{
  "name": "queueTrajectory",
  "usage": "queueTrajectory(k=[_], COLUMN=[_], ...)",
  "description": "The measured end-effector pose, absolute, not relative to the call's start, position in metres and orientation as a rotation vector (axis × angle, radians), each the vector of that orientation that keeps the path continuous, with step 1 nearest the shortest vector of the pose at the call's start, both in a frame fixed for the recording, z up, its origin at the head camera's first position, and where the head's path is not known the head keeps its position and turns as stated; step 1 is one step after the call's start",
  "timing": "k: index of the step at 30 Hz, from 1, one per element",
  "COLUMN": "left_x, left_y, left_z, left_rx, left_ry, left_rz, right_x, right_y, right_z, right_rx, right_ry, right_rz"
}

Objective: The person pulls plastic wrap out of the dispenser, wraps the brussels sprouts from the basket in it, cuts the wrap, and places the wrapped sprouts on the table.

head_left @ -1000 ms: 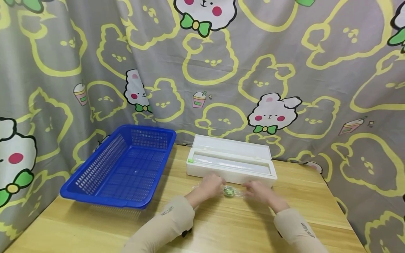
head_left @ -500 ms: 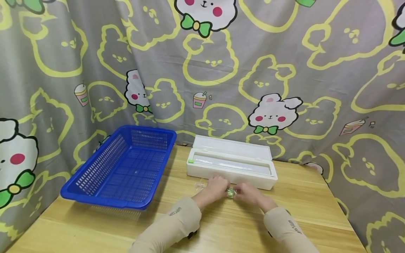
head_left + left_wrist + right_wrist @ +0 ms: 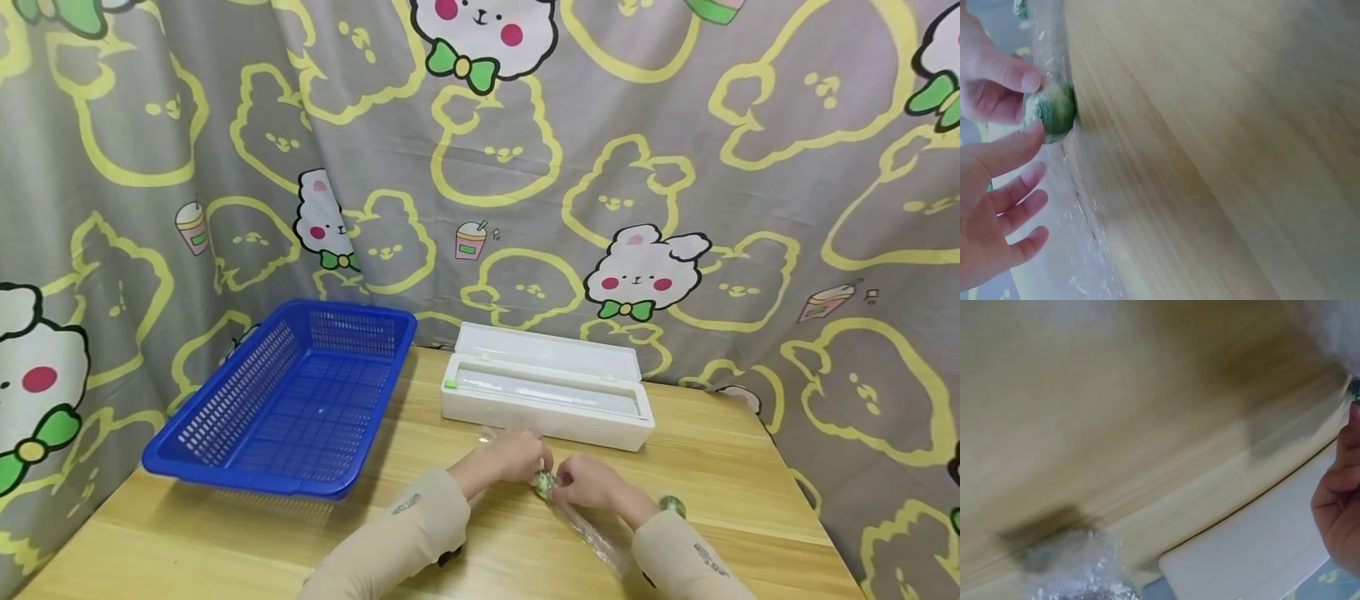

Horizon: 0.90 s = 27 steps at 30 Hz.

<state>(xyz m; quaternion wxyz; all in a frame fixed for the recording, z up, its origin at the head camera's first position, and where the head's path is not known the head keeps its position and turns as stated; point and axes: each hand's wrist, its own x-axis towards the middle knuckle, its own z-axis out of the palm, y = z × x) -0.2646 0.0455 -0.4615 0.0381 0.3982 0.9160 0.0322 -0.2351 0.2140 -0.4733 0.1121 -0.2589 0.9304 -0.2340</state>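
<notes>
A small round green piece in clear plastic film lies between my hands, in front of the white box. My left hand holds its left side; in the left wrist view one fingertip presses the wrapped piece while the other fingers are spread apart. My right hand pinches the film at the piece's right side, its fingers curled. A clear strip of film trails from there toward the near right. Another round green piece sits beside the right sleeve. In the right wrist view, only part of a hand shows at the edge.
The long white box stands behind the hands, lid raised, with a roll of film inside and a green slider at its left. At left is a blue mesh basket. A patterned curtain hangs behind the wooden table.
Both hands have come slightly nearer the body, turning the wrapped piece. Film now trails toward the near right, and the second green piece beside the right sleeve has come into sight.
</notes>
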Motion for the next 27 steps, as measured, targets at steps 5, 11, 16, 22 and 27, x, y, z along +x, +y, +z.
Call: queueTrajectory(k=[5,11,16,22,27], left_x=[-0.260,-0.256,-0.253,-0.250,-0.248], left_y=[0.042,0.038,0.035,0.032,0.030], left_z=[-0.461,-0.460,-0.458,-0.456,-0.454], left_rx=[1.292,1.398,1.406,1.402,1.338], left_ry=[2.749,2.672,2.635,2.658,2.731], left_rz=[0.075,0.052,0.089,0.162,0.257], right_x=[-0.217,-0.195,-0.182,-0.177,-0.174], right_y=[0.205,0.190,0.180,0.175,0.175], right_z=[-0.474,-0.475,-0.474,-0.471,-0.469], right_rx=[-0.682,-0.523,-0.467,-0.403,-0.415], right_ry=[2.763,2.829,2.910,2.933,2.924], right_rz=[-0.750,-0.750,-0.626,-0.582,-0.593])
